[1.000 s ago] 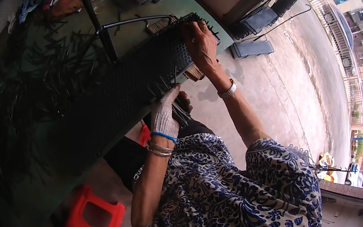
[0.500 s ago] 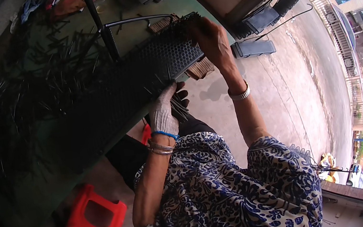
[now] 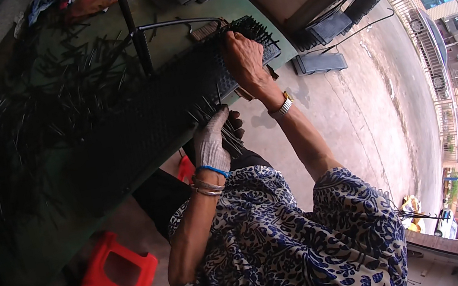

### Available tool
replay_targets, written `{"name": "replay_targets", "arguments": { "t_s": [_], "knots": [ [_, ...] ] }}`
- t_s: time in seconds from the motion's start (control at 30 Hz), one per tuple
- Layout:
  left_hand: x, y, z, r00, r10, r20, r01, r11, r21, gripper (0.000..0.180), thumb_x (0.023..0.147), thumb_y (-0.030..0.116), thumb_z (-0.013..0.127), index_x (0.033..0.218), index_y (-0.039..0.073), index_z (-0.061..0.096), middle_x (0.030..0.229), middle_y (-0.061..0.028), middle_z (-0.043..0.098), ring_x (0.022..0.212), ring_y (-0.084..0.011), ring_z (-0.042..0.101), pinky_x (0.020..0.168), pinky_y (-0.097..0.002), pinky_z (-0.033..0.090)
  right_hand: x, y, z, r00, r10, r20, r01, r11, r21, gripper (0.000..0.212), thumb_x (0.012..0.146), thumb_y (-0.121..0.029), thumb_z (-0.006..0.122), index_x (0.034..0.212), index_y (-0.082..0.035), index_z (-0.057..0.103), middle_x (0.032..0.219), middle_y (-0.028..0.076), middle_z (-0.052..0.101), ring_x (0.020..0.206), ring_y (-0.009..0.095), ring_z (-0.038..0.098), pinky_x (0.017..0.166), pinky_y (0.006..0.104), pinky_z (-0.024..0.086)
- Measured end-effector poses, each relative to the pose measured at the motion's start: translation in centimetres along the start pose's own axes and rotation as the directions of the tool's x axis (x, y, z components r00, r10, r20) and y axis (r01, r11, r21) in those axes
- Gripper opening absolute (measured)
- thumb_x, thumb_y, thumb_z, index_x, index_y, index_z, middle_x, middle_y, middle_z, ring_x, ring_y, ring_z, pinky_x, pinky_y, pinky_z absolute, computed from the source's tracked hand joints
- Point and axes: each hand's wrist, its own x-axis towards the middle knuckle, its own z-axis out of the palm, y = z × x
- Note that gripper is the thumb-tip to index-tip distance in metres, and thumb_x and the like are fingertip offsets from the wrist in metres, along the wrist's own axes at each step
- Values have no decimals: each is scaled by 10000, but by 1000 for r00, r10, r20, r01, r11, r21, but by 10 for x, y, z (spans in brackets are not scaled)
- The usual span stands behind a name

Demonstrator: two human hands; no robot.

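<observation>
A long dark plate with rows of small holes lies across the green table. Many short dark rods stand close together at its right end. My bare right hand, with a watch at its wrist, is closed with fingertips down at the plate, just left of those rods. Whatever it pinches is hidden. At the plate's near edge, my left hand, in a white glove, is closed around a loose bundle of thin dark rods whose ends stick out both ways.
Loose dark rods cover the left of the green table. A black metal bar frame stands behind the plate. Below left sits a red plastic stool. Grey trays lie on the concrete floor at right.
My right hand has moved left and a little nearer along the plate, uncovering the standing rods at its right end. My left hand keeps its bundle, its rods now fanned out more.
</observation>
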Motion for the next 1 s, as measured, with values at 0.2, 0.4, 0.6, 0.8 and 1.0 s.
{"name": "replay_targets", "arguments": {
  "t_s": [0.2,0.4,0.6,0.8,1.0],
  "knots": [
    [3,3,-6,999,-33,20,34,999,-16,166,856,167,668,966,44,652,791,-77,678,617,-158,630,527,-278,528,2,-4,8,994,23,-103,-23,1000,-3,196,880,-217,544,862,-24,520,794,169,607,722,371,610,595,466,454],
    [8,3,-16,997,-54,46,55,998,-9,135,890,150,641,990,59,642,819,-89,669,649,-189,631,557,-300,546,-4,-2,-3,976,6,-218,16,995,101,202,868,-216,592,855,-36,500,778,152,601,725,352,605,595,442,454],
    [5,5,-12,995,-76,57,77,997,-28,130,890,152,643,981,59,642,816,-84,667,639,-184,629,554,-299,546,-6,1,0,934,-17,-357,74,986,147,171,876,-176,602,875,-38,503,781,144,601,739,340,606,617,422,464],
    [6,1,-14,994,-75,82,76,997,-11,123,892,163,643,962,62,647,794,-74,660,609,-180,622,539,-296,546,4,5,-4,939,-43,-342,105,981,163,167,874,-168,611,880,-39,505,781,138,602,737,332,605,623,412,466],
    [11,0,-14,993,-87,82,84,996,42,126,895,182,643,950,68,646,786,-66,657,619,-174,622,547,-295,545,-10,10,-1,942,2,-336,66,979,192,160,871,-171,613,872,-46,512,781,136,601,734,337,600,620,405,466]
  ]
}}
